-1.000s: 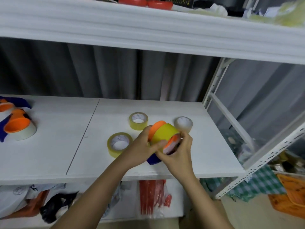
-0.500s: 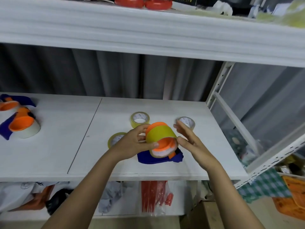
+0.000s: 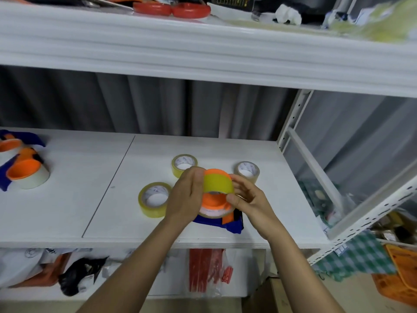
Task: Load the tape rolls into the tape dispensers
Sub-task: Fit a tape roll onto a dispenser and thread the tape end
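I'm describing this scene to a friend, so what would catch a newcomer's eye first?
Both hands meet at the shelf's front edge: the left hand and right hand grip a yellow tape roll on an orange and blue dispenser. Three loose tape rolls lie around them, and loaded dispensers sit far left.

I work at a storeroom rack: white slotted-steel shelving (image 3: 291,123), cluttered boards, grey curtain (image 3: 135,105) behind.
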Action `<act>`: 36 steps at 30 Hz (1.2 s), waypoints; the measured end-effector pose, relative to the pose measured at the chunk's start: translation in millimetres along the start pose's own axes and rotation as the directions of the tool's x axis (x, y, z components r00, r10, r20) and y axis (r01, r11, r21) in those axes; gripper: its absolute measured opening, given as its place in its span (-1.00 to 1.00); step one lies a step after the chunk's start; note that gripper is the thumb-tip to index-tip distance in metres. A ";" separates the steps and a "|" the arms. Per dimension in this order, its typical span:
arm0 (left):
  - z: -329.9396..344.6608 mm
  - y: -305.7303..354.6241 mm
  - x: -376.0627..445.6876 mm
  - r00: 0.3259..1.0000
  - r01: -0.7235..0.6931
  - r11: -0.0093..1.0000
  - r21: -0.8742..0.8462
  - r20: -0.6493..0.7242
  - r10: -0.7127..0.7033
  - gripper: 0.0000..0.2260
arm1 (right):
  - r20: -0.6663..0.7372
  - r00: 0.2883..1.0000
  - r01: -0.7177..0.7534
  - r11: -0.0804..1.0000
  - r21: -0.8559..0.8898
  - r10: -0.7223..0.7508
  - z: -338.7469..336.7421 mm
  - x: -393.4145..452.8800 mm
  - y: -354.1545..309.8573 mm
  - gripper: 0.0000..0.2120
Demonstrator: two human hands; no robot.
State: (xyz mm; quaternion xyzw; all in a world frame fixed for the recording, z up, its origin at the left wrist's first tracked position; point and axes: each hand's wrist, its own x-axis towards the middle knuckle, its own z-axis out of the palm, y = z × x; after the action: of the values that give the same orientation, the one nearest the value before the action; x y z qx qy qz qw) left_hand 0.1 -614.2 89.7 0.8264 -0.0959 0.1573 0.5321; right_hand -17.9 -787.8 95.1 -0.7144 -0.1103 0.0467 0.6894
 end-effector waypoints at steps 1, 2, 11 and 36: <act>2.9 -2.2 -1.3 0.996 -0.073 0.997 0.040 -0.054 0.075 -0.56 | -0.005 1.000 0.015 1.000 -0.008 -0.015 0.3 -3.3 0.4 -0.55; 4.3 -3.6 -2.7 0.987 -0.132 0.989 0.066 -0.087 0.138 -0.57 | -0.004 1.000 0.025 1.000 -0.018 -0.025 -0.3 -6.6 0.5 -0.55; -3.0 7.0 -13.7 0.897 -0.389 0.903 0.181 -0.148 0.416 -0.75 | 0.119 0.990 0.095 0.990 -0.104 -0.082 -16.9 -23.3 -12.4 -0.58; -6.6 12.8 -17.3 0.879 0.400 0.841 -0.364 0.412 -0.239 -0.70 | 0.008 0.992 0.119 0.915 -0.386 -0.126 3.3 -6.9 24.1 -0.25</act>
State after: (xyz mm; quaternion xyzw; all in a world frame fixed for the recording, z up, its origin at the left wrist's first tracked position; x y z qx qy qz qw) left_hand -21.2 -613.7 96.8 0.7038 -0.0806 -0.1107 0.6971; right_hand -23.0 -786.7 70.4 -0.8281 -0.1560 -0.0253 0.5379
